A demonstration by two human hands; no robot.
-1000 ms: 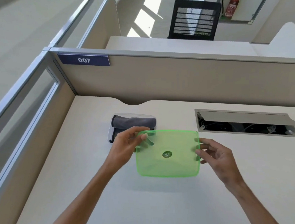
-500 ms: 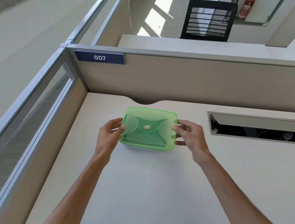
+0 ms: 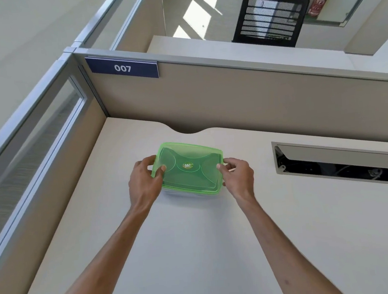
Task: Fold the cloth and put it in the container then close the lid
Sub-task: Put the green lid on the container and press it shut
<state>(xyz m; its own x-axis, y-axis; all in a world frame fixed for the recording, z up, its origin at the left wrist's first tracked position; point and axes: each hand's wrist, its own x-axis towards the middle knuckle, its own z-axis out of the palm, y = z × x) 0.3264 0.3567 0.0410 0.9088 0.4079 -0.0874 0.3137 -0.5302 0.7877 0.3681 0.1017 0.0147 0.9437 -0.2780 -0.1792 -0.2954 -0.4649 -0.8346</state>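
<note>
A translucent green lid point(image 3: 191, 168) with a round label in its middle lies flat on top of the clear container point(image 3: 187, 194), whose lower front wall just shows under the lid. The cloth inside is hidden by the lid. My left hand point(image 3: 144, 181) grips the lid's left edge, thumb on top. At the right edge, my right hand point(image 3: 237, 175) pinches the lid the same way. Both hands rest against the container's sides on the desk.
The beige desk point(image 3: 197, 252) is bounded by partition walls at the back and left, with a "007" sign point(image 3: 122, 67). An open cable hatch point(image 3: 340, 164) is cut into the desk to the right of the container.
The lid was held in the air in front of the open container with the grey cloth visible. It has moved onto the container and now sits level, with both hands at its edges.
</note>
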